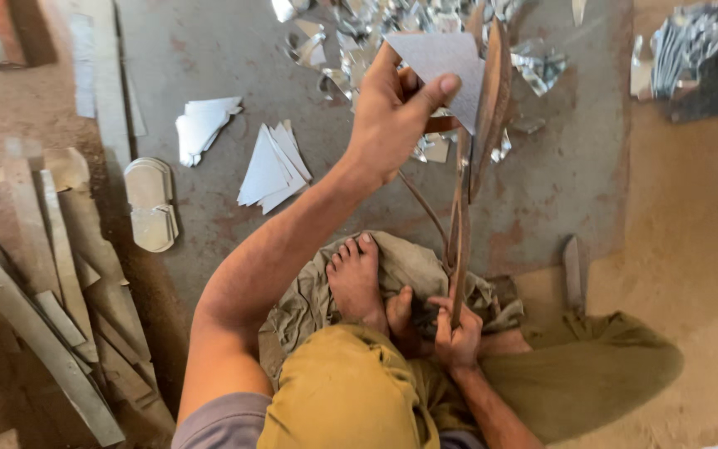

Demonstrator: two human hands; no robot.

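We sit on the ground with large metal shears [475, 141] standing upright in front of us. Our left hand [392, 116], up at twelve o'clock, is clamped on a grey sheet-metal piece [446, 62], thumb pressed on its face, feeding it against the blades. Our right hand [457, 328], low at six o'clock, is closed around the shear handle [459, 249], beside our bare foot [357, 278] on a crumpled cloth [409, 266]. We judge the cutting step is in hand; the next move calls for a steady push on the handle while keeping the sheet aligned. Cut triangular pieces [272, 166] lie at ten o'clock, shiny scraps [351, 33] beyond at twelve.
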